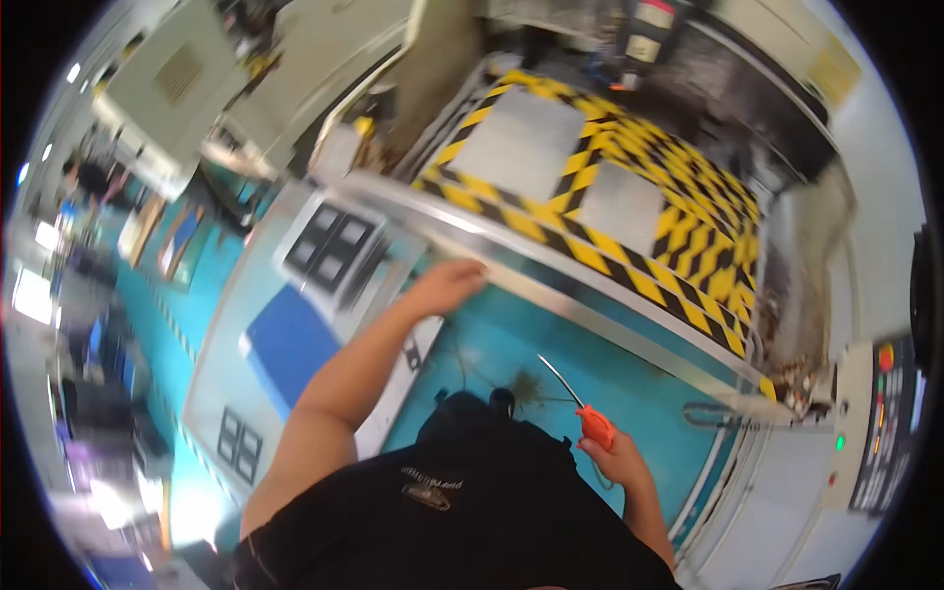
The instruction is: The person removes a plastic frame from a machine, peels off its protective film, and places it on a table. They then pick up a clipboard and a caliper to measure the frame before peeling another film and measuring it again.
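An orange air blow gun (596, 427) with a thin, bent metal nozzle sits in my right hand (618, 460), whose fingers are wrapped round its handle. The nozzle points up and left, over the teal floor. My left hand (447, 287) is stretched forward beside the metal front sill (551, 285) of a machine. Its fingers are loosely bent and seem to hold nothing; whether they touch the sill I cannot tell. Behind the sill lies the machine bed, with grey plates (521, 138) framed by yellow-and-black striped tape (600, 258).
Left of me stands a table (231, 339) bearing a blue pad (295, 339) and dark framed parts (329, 244). The spindle head (644, 44) hangs over the bed. A control panel (875, 423) is at the right. Another person (93, 182) is far off at the left.
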`<state>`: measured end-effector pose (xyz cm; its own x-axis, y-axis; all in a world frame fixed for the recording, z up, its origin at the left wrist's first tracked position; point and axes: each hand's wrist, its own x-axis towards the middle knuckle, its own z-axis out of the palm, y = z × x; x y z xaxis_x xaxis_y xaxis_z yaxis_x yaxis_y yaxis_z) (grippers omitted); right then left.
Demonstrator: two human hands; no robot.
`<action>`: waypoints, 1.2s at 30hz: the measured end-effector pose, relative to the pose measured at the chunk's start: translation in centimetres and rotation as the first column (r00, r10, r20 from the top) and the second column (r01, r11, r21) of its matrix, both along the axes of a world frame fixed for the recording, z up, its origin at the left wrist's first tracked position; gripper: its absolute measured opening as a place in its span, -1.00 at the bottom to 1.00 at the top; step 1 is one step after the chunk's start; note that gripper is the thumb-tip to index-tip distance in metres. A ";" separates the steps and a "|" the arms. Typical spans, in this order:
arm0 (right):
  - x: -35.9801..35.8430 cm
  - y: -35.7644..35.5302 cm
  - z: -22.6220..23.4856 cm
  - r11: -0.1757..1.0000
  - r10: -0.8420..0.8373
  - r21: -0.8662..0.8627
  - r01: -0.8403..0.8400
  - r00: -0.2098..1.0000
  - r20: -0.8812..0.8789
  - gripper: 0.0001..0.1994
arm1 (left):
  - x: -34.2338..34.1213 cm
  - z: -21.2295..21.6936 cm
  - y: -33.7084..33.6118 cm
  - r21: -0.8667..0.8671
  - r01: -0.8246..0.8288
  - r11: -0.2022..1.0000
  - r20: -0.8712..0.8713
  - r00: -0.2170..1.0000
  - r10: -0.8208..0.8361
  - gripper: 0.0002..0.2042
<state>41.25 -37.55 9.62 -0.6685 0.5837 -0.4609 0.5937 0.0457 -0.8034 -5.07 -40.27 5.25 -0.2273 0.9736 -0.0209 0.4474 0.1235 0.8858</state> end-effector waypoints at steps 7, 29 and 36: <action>-5.4 -0.2 -1.0 0.987 0.161 -0.059 -0.151 0.962 0.220 -0.64 | 7.0 -10.4 -6.0 -0.533 0.077 0.842 0.632 0.698 0.336 -0.78; -11.0 7.8 0.6 0.799 0.483 0.299 -0.521 0.853 0.197 -0.48 | 0.5 -17.2 -6.1 -0.296 -0.187 0.937 0.239 0.935 0.262 -0.73; -4.8 6.1 -4.3 0.955 0.294 0.091 -0.281 0.866 -0.404 -0.53 | 20.9 -2.7 2.6 0.287 0.517 0.806 -0.137 0.855 -0.499 -0.11</action>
<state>36.48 -31.40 5.31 -0.9336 0.3452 -0.0963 0.1702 0.1905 -0.9668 15.85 -37.68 2.51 0.3094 0.9053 0.2911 0.4176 -0.4043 0.8137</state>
